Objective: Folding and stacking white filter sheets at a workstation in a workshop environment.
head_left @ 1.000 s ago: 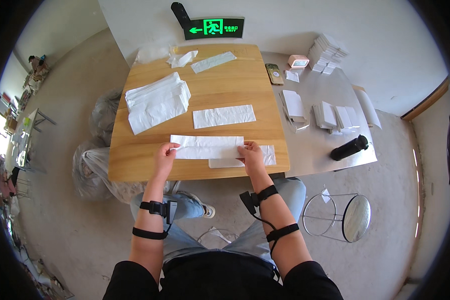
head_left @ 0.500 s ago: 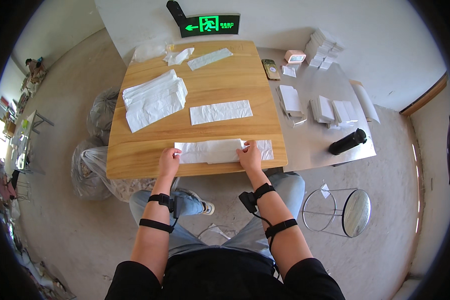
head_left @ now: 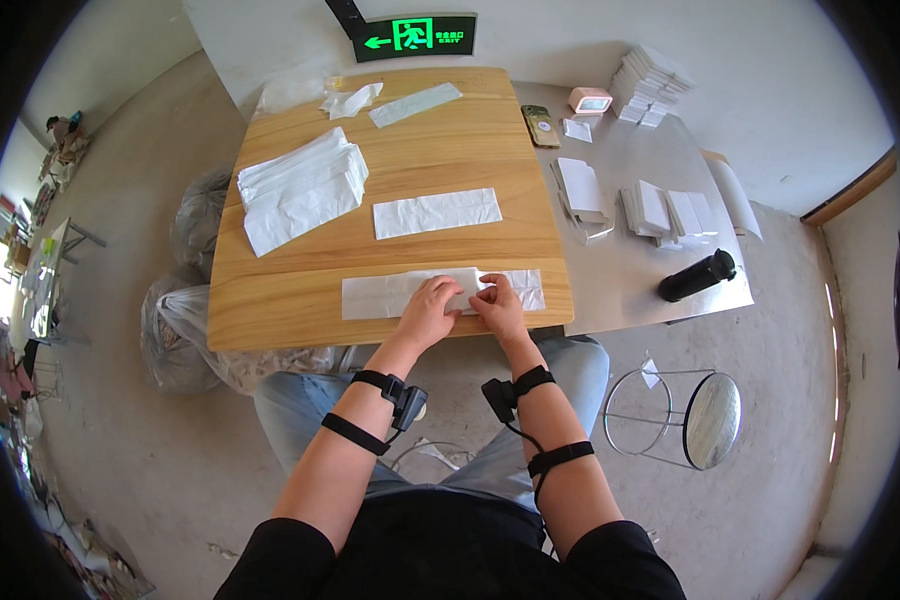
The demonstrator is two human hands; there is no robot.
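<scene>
Along the table's near edge lies a long, creased white paper strip, with a second layer overlapping it toward its right part. My left hand rests on the middle of the strip, fingers bent loosely and spread over it. Close beside it, my right hand pinches the edge of the upper layer between thumb and fingers. Another flat white strip lies just beyond. Farther left is a thick pile of white sheets.
Wooden table carries a crumpled white piece and a pale strip at its far side. On the metal table to the right are a phone, white stacks and a black bottle. A round stool stands right.
My left hand has left the strip's left end and moved right to its middle, near my right hand. My right hand stays at about the same place on the paper.
</scene>
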